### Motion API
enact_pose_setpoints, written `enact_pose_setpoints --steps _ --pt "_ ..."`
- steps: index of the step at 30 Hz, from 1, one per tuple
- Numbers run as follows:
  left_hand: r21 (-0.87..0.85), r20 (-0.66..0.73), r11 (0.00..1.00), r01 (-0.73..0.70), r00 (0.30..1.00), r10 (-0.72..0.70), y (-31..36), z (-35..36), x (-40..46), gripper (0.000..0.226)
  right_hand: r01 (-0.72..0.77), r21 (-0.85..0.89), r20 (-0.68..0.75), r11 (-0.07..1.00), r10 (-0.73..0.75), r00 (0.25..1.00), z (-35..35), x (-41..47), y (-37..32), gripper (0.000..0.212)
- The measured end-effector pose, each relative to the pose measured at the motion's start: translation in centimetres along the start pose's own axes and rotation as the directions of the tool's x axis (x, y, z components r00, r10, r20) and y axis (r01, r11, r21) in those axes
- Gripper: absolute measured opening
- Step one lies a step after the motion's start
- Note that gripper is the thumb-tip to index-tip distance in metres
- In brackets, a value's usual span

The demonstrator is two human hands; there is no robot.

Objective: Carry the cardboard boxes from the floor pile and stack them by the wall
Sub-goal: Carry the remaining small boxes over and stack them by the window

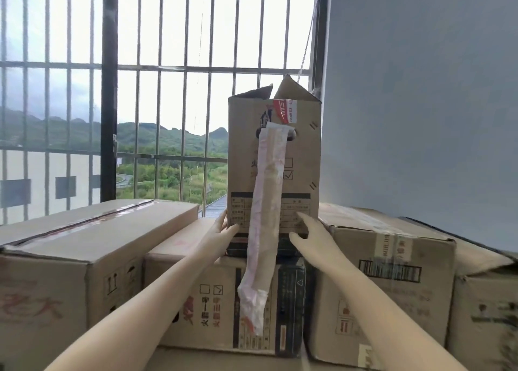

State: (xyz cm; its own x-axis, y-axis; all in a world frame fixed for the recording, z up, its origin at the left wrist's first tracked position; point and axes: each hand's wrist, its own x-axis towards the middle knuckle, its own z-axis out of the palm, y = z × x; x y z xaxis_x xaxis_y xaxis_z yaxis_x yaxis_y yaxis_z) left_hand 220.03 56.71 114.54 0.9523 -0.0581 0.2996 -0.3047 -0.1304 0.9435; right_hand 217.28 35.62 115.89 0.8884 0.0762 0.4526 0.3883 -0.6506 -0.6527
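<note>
A tall cardboard box (300, 157) with raised top flaps stands upright on a lower printed box (224, 295) in the middle of the stack. A long strip of loose packing tape (266, 216) hangs from its handle hole down the front. My left hand (221, 233) touches the tall box's lower left corner with straight fingers. At the box's lower right edge is my right hand (308, 236), fingers spread and straight, touching or just off the front face.
A long box (84, 244) lies at the left and a taped box (386, 258) at the right, with another box (485, 309) at the far right. A barred window (168, 90) stands behind the stack and a grey wall (420, 104) rises at the right.
</note>
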Motion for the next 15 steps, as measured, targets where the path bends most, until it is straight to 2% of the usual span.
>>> enact_pose_setpoints --steps 3,5,7,11,15 --pt "0.117 -0.024 0.990 -0.079 0.996 0.082 -0.1 -0.2 -0.8 0.059 0.041 -0.027 -0.008 0.999 -0.041 0.999 -0.8 -1.2 0.0 0.059" --pt "0.219 -0.086 0.959 -0.181 0.975 0.204 -0.1 -0.6 -2.0 0.058 0.060 -0.025 -0.028 0.998 -0.060 0.998 -1.4 -2.7 0.1 0.058" --pt "0.264 -0.082 0.915 -0.306 0.938 0.337 -0.2 -1.1 -4.0 0.054 0.101 0.001 -0.043 0.995 -0.101 0.994 -1.9 -5.1 0.1 0.057" --pt "0.148 0.018 0.888 -0.435 0.899 0.437 -1.1 -2.5 -9.1 0.044 0.108 0.093 -0.105 0.990 -0.098 0.990 -1.4 -12.1 0.4 0.050" --pt "0.015 0.151 0.915 -0.402 0.906 0.396 -4.8 -3.9 -14.8 0.050 -0.059 0.217 -0.130 0.974 0.088 0.988 1.5 -20.6 1.6 0.046"
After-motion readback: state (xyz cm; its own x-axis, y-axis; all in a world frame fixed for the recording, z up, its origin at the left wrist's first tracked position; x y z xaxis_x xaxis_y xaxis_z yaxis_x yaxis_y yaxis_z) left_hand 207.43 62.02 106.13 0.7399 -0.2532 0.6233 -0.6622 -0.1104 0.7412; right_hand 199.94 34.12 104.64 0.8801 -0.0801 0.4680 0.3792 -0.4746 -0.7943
